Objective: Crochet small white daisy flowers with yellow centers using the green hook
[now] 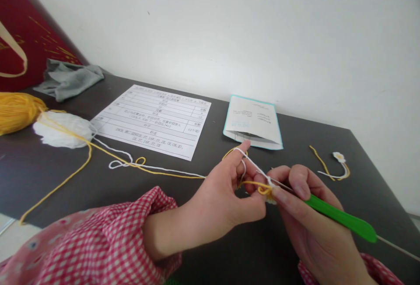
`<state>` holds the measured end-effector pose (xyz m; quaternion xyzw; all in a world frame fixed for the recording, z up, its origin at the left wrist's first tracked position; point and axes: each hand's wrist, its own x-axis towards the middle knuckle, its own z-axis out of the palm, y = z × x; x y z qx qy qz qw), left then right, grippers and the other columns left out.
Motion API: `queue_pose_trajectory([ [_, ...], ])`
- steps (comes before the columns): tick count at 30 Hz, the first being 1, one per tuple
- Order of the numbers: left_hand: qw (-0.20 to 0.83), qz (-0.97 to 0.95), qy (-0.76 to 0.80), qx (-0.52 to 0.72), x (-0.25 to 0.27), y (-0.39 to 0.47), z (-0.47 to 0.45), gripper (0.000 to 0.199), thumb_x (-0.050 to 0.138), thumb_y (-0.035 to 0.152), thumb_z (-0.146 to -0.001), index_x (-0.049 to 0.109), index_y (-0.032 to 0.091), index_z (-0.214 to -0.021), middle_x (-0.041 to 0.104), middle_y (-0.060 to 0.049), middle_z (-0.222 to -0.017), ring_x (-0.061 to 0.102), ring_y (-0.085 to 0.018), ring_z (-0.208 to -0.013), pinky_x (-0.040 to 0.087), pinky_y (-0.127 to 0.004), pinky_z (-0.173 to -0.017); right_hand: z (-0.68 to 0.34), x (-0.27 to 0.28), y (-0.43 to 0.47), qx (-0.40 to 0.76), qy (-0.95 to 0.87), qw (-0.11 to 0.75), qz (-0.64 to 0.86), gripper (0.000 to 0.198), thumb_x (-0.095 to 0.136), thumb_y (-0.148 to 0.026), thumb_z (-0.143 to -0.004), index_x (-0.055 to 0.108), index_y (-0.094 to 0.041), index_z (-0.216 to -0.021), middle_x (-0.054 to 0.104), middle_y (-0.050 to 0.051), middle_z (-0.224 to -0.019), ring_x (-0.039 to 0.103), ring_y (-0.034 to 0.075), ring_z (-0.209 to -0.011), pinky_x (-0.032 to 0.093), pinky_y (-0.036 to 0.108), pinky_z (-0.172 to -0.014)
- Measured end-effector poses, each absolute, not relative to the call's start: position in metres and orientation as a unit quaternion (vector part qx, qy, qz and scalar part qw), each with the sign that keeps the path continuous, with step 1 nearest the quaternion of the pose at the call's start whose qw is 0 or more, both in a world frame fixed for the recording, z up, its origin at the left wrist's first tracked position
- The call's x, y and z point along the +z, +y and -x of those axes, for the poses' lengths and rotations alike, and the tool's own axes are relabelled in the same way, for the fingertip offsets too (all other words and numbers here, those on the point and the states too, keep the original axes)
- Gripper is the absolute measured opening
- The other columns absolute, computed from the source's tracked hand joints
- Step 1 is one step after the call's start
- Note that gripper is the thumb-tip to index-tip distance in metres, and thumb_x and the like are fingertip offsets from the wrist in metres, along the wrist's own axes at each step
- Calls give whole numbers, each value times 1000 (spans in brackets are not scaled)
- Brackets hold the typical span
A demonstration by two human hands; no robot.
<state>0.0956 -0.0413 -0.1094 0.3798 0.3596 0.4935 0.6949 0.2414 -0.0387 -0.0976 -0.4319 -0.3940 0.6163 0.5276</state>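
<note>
My left hand [226, 193] pinches a small yellow and white crochet piece [269, 194], mostly covered by the fingers. White yarn [251, 159] runs over its raised index finger down to the work. In my right hand [308, 215] is a crochet hook [341, 217] with a green handle; its thin metal shaft reaches to the stitches, where the white yarn meets it. Both hands come together at the piece, above the dark table. Yellow and white strands trail left from my left hand to a white yarn ball [64, 129] and a yellow yarn skein [19, 112].
A printed pattern sheet [154, 121] lies behind my left hand. Beyond my fingertips is a white paper pouch [252, 121] with a blue edge. A small crocheted flower [339, 157] with yarn tails lies right. Grey cloth [70, 79] and a red bag [29, 40] stand back left.
</note>
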Motion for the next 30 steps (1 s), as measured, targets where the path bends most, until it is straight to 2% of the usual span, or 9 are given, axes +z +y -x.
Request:
queue_pose_trajectory([
  [3,688,-394,370,485,-111,-42,-95,79,68,5,-74,41,19,-147,58,6,-82,53,-10,-74,43,-27,-73,-243,-101,-39,606,-409,528,433,37,86,-19,-70,50,-22,-62,66,-2,-72,60,12,-67,52,18,-62],
  [7,690,-405,369,473,-116,-43,-95,61,67,5,-77,55,23,-134,57,5,-84,51,-8,-72,43,-27,-73,-248,-108,-42,586,-453,513,434,33,80,-17,-78,50,-23,-66,68,-2,-80,62,13,-74,51,20,-64],
  [11,684,-415,386,459,-118,-44,-94,51,67,9,-78,60,23,-127,57,4,-85,51,-9,-71,45,-28,-73,-247,-108,-47,533,-483,529,450,34,80,-16,-77,50,-24,-64,67,-2,-78,61,13,-70,50,20,-61],
  [15,678,-419,406,446,-119,-46,-92,53,68,14,-80,59,25,-131,58,2,-88,53,-11,-71,47,-32,-75,-245,-106,-48,516,-481,531,469,33,80,-17,-75,50,-24,-63,67,-2,-78,60,12,-69,50,19,-61],
  [23,646,-461,409,451,-118,-47,-90,49,65,10,-78,65,25,-124,59,3,-87,53,-11,-74,48,-38,-91,-239,-101,-41,604,-379,521,469,39,88,-22,-65,50,-22,-61,65,-2,-72,60,12,-68,53,18,-65],
  [30,628,-481,408,456,-119,-48,-91,58,64,12,-79,57,28,-135,54,4,-82,46,-10,-66,48,-37,-84,-238,-100,-42,664,-321,513,439,37,87,-18,-65,50,-22,-63,63,-2,-72,58,12,-67,54,17,-65],
])
